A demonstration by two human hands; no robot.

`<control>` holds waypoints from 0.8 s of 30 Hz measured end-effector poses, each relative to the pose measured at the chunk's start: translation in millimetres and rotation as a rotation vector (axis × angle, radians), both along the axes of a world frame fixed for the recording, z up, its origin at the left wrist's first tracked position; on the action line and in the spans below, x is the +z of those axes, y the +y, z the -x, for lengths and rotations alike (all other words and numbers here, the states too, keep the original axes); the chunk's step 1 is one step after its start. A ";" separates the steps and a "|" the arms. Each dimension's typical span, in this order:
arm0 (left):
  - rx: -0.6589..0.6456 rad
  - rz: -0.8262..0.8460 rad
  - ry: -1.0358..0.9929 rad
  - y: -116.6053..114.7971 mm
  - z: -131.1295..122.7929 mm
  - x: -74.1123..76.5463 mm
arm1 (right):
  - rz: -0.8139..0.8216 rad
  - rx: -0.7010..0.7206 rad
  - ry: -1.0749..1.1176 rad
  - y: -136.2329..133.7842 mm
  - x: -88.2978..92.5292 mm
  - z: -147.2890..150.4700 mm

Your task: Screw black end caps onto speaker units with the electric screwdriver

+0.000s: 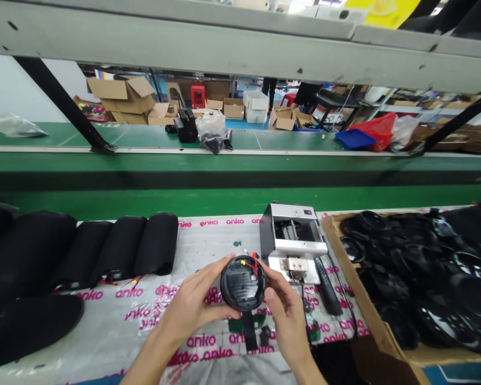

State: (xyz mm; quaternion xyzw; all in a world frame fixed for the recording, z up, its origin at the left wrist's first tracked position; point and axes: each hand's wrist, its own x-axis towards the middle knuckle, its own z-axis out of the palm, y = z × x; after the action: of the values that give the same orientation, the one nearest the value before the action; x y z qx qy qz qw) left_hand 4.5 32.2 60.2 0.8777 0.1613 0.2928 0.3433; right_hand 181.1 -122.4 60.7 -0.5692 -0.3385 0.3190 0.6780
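Note:
Between my two hands is a round black plastic part (243, 284) with a raised rim, its hollow side facing me. Thin red wires and a small yellow piece show at its upper right. My left hand (194, 297) grips its left edge, thumb underneath and fingers along the top. On the right edge, my right hand (282, 305) closes with thumb and fingers. A short black strap (249, 331) hangs below the part; whether it is attached, I cannot tell. Just beyond my right hand stands a silver and black bench machine (292, 240) with a red switch.
Several black fabric-covered cylinders (156, 243) lie at left, some with red wires. A cardboard box (353, 278) of black plastic parts fills the right side. A black-handled tool (327, 289) and cable lie beside the machine. A grey shelf beam (224, 40) crosses overhead, before a green conveyor (136, 136).

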 end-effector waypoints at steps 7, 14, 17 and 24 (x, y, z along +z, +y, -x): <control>-0.003 0.309 0.082 0.7 4.7 3.1 | 0.115 0.293 -0.080 -14.0 -12.0 -24.9; 0.078 0.573 -0.129 -23.8 -20.7 4.0 | 0.102 0.247 -0.100 -10.6 -10.8 -28.8; 0.275 0.687 -0.244 -42.4 -39.6 1.5 | 0.059 0.261 -0.075 -7.8 -5.0 -27.6; 0.391 0.852 -0.397 -58.1 -50.1 -9.6 | 0.066 0.282 0.139 -0.7 -7.0 -32.5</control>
State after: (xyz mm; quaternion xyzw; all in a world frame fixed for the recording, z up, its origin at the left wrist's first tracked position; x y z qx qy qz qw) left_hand 54.6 -25.9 50.7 0.5404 0.3592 0.4210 0.6338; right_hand 213.6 -123.1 53.7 -0.5146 -0.3565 0.4608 0.6291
